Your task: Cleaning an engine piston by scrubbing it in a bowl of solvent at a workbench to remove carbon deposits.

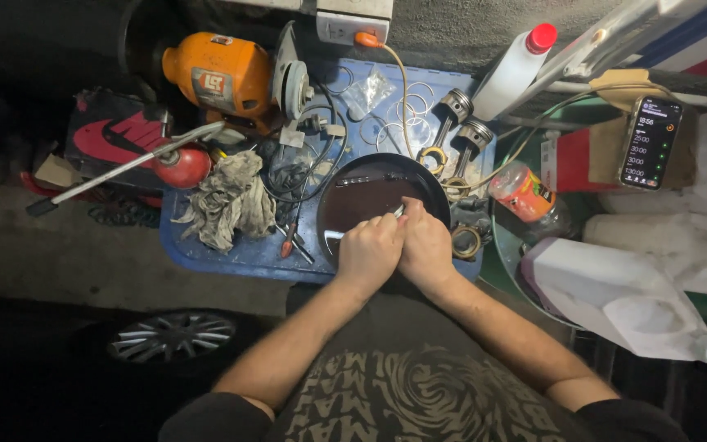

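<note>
Both hands grip a small metal part over a dark pan.

Left hand point(370, 250) and right hand point(424, 245) clench the metal part point(397, 213), its long axis running diagonally, tip up-right, above the pan point(362, 192).

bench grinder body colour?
Orange bench grinder, with a grey wheel; head view, behind the rag.
</note>
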